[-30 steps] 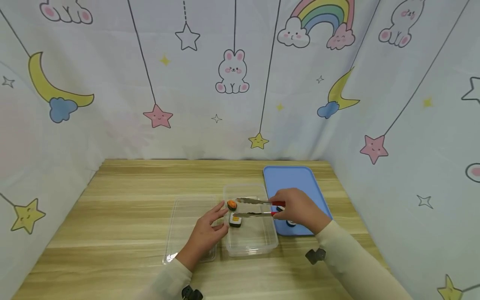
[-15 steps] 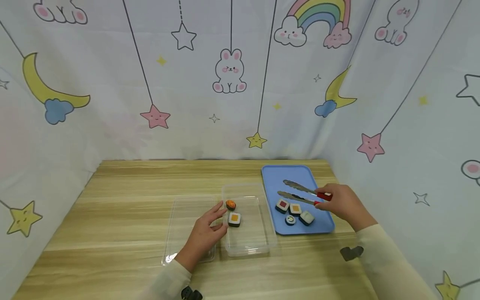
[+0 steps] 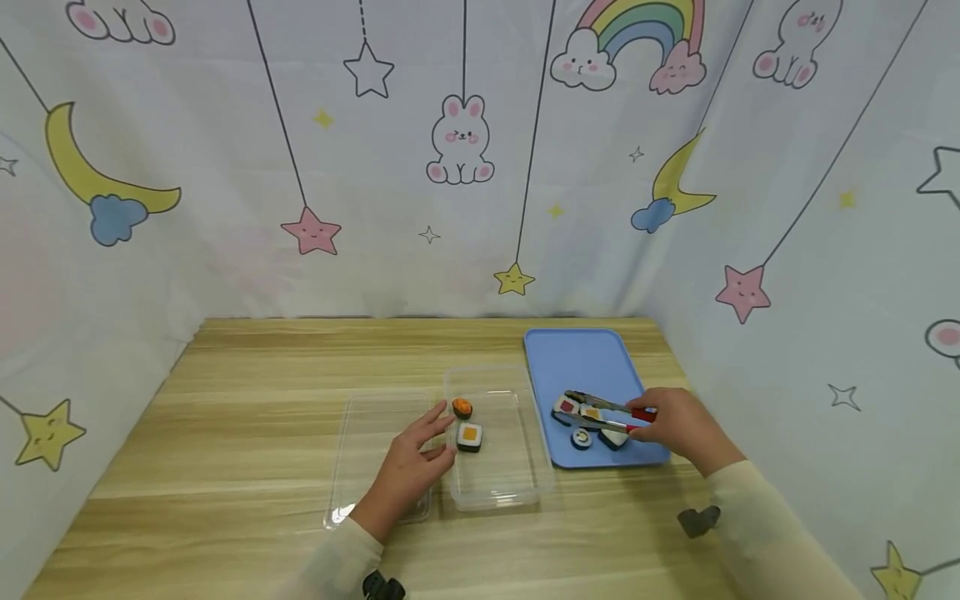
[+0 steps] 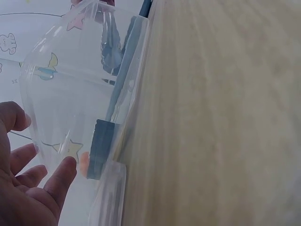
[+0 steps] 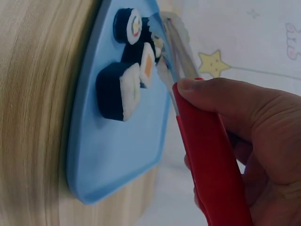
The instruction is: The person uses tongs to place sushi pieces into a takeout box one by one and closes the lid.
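**Red-handled tongs (image 3: 611, 405) poised over blue tray (image 3: 581, 358)**

Head view: A person's right hand (image 3: 678, 427) grips the tongs, their arms parted above four pieces on the near half of the blue tray: a red-centred roll (image 3: 566, 406), a yellow-centred roll (image 3: 592, 412), a round roll (image 3: 581, 438) and a white-topped roll (image 3: 613, 438). Just left of the tray stands a clear container (image 3: 495, 502), holding an orange-topped piece (image 3: 462, 407) and a square roll (image 3: 470, 437). Farther left of the tray lies what looks like a clear lid (image 3: 367, 421), partly covered by the left hand (image 3: 411, 462). The step in hand appears to be picking out a roll; the next move would call for bringing the tips together squarely on one without nudging its neighbours. The tongs mask parts of the yellow-centred and white-topped rolls.

Left wrist view: The left hand's fingers are spread, holding nothing, at the container's side away from the tray. Tongs and tray show only hazily through plastic; the right hand is cut off above.

Right wrist view: The thumb presses the handle. The blurred tips lie beyond the nearest rolls, and whether they touch any roll cannot be told.
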{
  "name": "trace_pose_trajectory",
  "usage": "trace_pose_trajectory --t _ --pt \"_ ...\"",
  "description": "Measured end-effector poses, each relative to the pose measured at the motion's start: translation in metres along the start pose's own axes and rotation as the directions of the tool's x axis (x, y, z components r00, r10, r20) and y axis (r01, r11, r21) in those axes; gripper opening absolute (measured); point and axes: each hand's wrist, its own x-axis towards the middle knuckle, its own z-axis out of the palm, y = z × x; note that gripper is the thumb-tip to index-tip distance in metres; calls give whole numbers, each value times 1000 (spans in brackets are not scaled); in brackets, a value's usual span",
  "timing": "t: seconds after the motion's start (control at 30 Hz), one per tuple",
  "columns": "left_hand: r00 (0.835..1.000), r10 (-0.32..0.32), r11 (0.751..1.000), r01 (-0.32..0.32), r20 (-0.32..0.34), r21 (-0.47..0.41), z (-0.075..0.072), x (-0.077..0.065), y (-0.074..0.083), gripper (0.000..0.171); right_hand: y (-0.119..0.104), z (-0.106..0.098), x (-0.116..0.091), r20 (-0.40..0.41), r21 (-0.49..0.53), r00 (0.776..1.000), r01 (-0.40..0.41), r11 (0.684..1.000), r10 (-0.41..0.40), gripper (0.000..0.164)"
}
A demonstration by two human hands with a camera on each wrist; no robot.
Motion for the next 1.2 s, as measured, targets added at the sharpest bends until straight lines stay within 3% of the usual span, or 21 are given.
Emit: trace_pose_trajectory --t 0.53,0.77,1.0,1.2 --pt "1000 -3 1000 3 -1 17 2 2 -2 49 -1 1 3 -3 1 1000 -16 1000 16 42" --pt "1000 -6 1000 6 0 14 1 1 -2 48 -2 -10 7 -48 39 999 1 999 1 40" --pt "1000 -15 1000 15 -2 26 1 2 -2 49 -21 -25 20 -88 72 995 45 996 -39 38" --pt "1000 -6 1000 6 0 14 1 2 -3 49 -50 -23 31 -112 105 987 123 987 -111 39"
